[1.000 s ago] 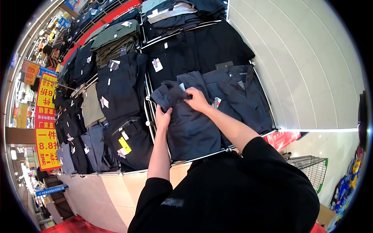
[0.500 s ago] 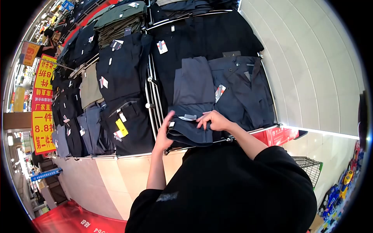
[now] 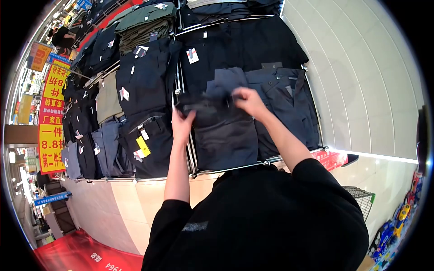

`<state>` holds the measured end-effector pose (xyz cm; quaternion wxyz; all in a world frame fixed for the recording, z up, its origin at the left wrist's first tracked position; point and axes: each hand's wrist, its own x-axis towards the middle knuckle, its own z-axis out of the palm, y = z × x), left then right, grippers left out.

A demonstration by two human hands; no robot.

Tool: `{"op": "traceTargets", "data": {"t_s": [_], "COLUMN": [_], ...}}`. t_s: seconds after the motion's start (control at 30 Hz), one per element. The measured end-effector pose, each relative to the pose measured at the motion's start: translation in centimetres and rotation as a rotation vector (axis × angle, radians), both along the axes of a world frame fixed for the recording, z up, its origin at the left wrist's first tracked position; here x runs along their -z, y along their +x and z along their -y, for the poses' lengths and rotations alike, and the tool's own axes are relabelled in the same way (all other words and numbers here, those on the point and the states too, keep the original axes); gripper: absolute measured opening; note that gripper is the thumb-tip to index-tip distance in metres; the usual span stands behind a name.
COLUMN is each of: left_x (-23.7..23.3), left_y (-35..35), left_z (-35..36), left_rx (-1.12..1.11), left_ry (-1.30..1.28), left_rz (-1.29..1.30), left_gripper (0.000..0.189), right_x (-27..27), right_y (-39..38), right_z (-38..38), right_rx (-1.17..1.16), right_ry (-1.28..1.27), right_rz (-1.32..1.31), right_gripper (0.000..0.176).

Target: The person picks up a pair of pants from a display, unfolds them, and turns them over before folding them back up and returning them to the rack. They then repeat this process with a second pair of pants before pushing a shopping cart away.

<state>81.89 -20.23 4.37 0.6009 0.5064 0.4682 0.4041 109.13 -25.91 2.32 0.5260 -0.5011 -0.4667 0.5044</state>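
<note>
Dark grey trousers (image 3: 226,142) hang down over the front of the rack, with their upper part smeared by motion. My left hand (image 3: 182,124) grips the left side of that upper edge, thumb on top. At the other side, my right hand (image 3: 249,103) pinches the cloth with bent fingers. Behind the raised edge shows a folded grey pair (image 3: 229,77). To the right lies another pair of dark grey trousers (image 3: 285,113), waist upward, partly under my right forearm.
Black trousers with a white tag (image 3: 192,55) lie higher on the sloping rack. More stacked trousers (image 3: 144,77) are left of the metal rail (image 3: 191,156). A pale tiled wall (image 3: 352,77) borders the right. A wire basket (image 3: 359,198) stands low at the right.
Both hands have moved up and away from the front edge, carrying the trousers' waist end. The trousers have unfolded, and their cloth now lies flat toward me.
</note>
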Motion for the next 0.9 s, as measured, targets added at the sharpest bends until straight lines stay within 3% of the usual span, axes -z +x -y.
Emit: {"op": "traceTargets", "data": {"t_s": [0.07, 0.13, 0.2, 0.27, 0.33, 0.4, 0.47, 0.53, 0.6, 0.67, 0.7, 0.73, 0.77, 0.8, 0.83, 0.9], "left_x": [1.1, 3.6, 6.6, 8.6, 11.2, 8.1, 5.7, 4.7, 1.0, 1.7, 1.5, 1.2, 0.8, 0.2, -1.0, -4.8], "left_y": [2.0, 1.1, -0.1, -1.3, -3.3, -2.7, -2.5, -2.5, -0.7, -1.1, -1.0, -1.1, -0.9, -1.0, -0.7, 0.6], "left_z": [-2.5, -2.1, 0.3, 4.3, 7.9, 11.0, 12.9, 13.3, 12.1, 11.6, 11.4, 11.3, 10.2, 8.6, 6.6, 1.9], "left_rx": [-0.065, -0.018, -0.010, 0.052, 0.144, 0.163, 0.214, 0.301, 0.367, 0.329, 0.294, 0.148, 0.058, -0.034, -0.004, 0.045], "left_ry": [0.213, 0.081, -0.045, -0.001, -0.116, -0.094, -0.149, -0.228, -0.650, -0.546, -0.448, -0.565, -0.637, -0.706, -0.739, -0.718], "left_rz": [-0.249, -0.384, -0.399, -0.523, -0.700, -0.935, -0.997, -1.035, -0.738, -0.590, -0.444, -0.318, -0.189, -0.056, 0.103, 0.308], "left_gripper": [0.070, 0.085, 0.087, 0.090, 0.091, 0.089, 0.086, 0.072, 0.054, 0.047, 0.039, 0.038, 0.037, 0.036, 0.035, 0.033], "right_x": [1.5, 3.7, 5.5, 8.7, 9.0, 11.3, 4.4, 5.5, 4.2, 2.7, 3.2, 3.7, 0.6, -0.1, -3.2, -4.7], "right_y": [1.2, 2.0, 1.5, 1.2, -0.1, -1.1, -1.5, -2.1, -2.0, -1.9, -1.8, -1.8, -1.3, -0.3, 0.1, 1.9], "right_z": [-2.6, -1.2, 2.3, 6.9, 10.7, 13.3, 14.1, 14.7, 14.3, 13.5, 13.5, 13.5, 12.5, 11.1, 9.7, 5.0], "right_rx": [0.408, 0.355, 0.259, 0.148, 0.159, 0.069, -0.245, -0.329, -0.331, -0.326, -0.259, -0.193, -0.161, -0.242, -0.154, -0.172], "right_ry": [-0.113, -0.195, -0.322, -0.425, -0.562, -0.632, -0.787, -0.832, -0.841, -0.916, -0.897, -0.871, -0.859, -0.881, -0.877, -0.896], "right_rz": [-0.078, 0.070, 0.211, 0.306, 0.297, 0.364, 0.154, 0.483, 0.453, 0.281, 0.039, -0.200, -0.426, -0.610, -0.730, -0.996], "right_gripper": [0.037, 0.047, 0.053, 0.058, 0.052, 0.055, 0.073, 0.080, 0.079, 0.073, 0.068, 0.064, 0.053, 0.047, 0.042, 0.040]}}
